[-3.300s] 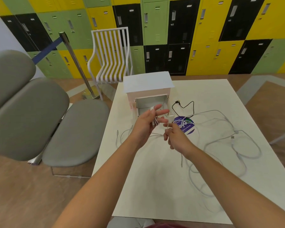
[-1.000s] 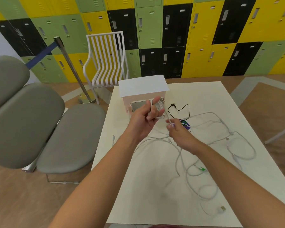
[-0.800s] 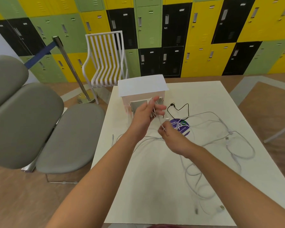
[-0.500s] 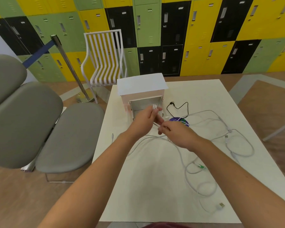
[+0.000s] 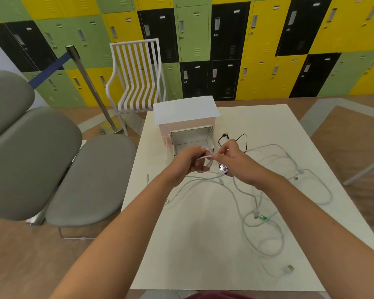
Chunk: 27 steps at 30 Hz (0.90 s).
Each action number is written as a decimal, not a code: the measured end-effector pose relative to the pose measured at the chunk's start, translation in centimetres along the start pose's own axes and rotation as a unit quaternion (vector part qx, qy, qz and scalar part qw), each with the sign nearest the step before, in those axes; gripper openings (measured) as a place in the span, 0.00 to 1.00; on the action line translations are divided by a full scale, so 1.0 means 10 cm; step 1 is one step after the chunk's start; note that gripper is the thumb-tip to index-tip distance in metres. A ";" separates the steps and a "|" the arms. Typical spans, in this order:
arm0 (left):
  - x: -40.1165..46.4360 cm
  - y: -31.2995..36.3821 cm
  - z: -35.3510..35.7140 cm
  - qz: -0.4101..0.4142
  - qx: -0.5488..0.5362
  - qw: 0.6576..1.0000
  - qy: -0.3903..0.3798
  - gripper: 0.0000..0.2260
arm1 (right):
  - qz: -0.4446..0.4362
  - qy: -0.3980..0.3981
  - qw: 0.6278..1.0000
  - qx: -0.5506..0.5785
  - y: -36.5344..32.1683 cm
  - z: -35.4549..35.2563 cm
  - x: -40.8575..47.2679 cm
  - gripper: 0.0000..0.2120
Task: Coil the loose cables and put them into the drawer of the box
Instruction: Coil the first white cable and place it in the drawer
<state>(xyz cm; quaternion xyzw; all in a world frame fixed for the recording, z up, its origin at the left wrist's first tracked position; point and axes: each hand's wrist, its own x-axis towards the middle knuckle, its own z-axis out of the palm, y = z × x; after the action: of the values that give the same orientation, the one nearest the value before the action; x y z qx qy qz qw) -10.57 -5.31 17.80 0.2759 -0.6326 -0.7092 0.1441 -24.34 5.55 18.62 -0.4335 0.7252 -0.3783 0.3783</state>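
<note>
My left hand (image 5: 188, 161) holds a small coil of white cable (image 5: 208, 159) wound around its fingers, just in front of the open drawer (image 5: 191, 140) of the white box (image 5: 185, 111). My right hand (image 5: 235, 159) pinches the same cable right beside the coil. The cable's free length trails down onto the table among several loose white cables (image 5: 261, 212). A black cable (image 5: 235, 138) lies to the right of the drawer. The drawer's inside looks bare.
A purple round sticker (image 5: 224, 168) lies under my hands on the white table (image 5: 203, 255). A green-tipped plug (image 5: 262, 217) lies among the cables. Grey padded seats (image 5: 52, 169) stand left of the table, a white slatted chair (image 5: 138, 78) and a stanchion post (image 5: 89, 83) behind.
My right hand has kept winding the white cable around my left fingers. Both hands now meet close in front of the drawer, and the loose cable on the table has shifted.
</note>
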 end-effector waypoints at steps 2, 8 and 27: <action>-0.03 0.03 0.01 -0.003 -0.072 0.997 0.005 0.15 | 0.006 -0.008 1.000 0.019 -0.02 0.04 -0.02 0.17; -0.01 -0.03 0.01 -0.008 -0.168 0.986 0.018 0.14 | -0.004 -0.015 1.000 0.009 -0.05 0.05 -0.04 0.17; 0.03 0.04 0.19 -0.016 -0.136 0.991 0.012 0.16 | -0.049 0.059 0.997 0.009 0.01 0.07 -0.05 0.13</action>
<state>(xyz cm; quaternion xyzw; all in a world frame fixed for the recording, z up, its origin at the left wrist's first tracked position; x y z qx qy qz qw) -11.95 -3.95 18.19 0.2723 -0.5243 -0.7872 0.1767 -23.56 5.88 18.37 -0.4418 0.7212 -0.4275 0.3194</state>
